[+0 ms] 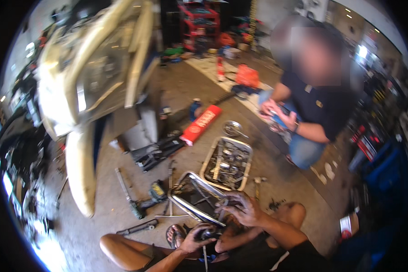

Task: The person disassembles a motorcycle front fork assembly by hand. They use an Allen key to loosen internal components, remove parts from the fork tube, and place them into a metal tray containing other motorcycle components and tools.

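My left hand (196,239), low in the middle, is curled round a dark, roundish part (208,233) whose kind I cannot make out. A thin metal rod shows just below it. Raised to the right of it, my right hand (244,209) has its fingers closed around a small dark grey part (222,206), blurred and partly hidden by the fingers. Both hands look smeared with black grease. Just beyond them lies a shiny metal-rimmed tray (180,203) with long metal pieces in it. Behind that, a pale-rimmed tray (203,171) holds several loose metal parts.
A cordless power tool (155,192), a long-handled tool (128,192) and a hammer (258,182) lie on the floor. Farther off are a metal bowl (232,128) and a red box (201,125). A large cream body panel (80,172) hangs at left. A co-worker (319,106) crouches at right, holding something.
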Tool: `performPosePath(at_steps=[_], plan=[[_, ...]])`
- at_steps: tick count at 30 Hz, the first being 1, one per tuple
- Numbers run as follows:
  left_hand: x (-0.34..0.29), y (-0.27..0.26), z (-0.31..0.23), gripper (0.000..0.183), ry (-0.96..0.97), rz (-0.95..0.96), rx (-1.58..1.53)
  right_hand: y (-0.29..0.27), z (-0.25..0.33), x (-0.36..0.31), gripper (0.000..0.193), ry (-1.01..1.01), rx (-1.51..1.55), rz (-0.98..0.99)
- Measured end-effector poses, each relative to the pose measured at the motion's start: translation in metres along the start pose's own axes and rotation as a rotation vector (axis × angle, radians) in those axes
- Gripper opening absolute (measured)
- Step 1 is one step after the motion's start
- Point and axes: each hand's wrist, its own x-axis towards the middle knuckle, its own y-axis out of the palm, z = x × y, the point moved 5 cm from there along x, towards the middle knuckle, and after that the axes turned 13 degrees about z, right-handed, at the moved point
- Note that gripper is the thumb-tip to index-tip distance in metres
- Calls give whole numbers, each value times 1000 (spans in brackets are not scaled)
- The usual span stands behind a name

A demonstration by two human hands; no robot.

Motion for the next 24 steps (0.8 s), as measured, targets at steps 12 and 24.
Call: performPosePath(at_steps=[12, 24], plan=[[-10, 2, 1, 34, -23, -80, 51, 22, 21, -6, 54, -163, -214, 10], [-26, 8, 26, 62, 96, -195, 362, 40, 37, -1, 46, -255, -205, 182]])
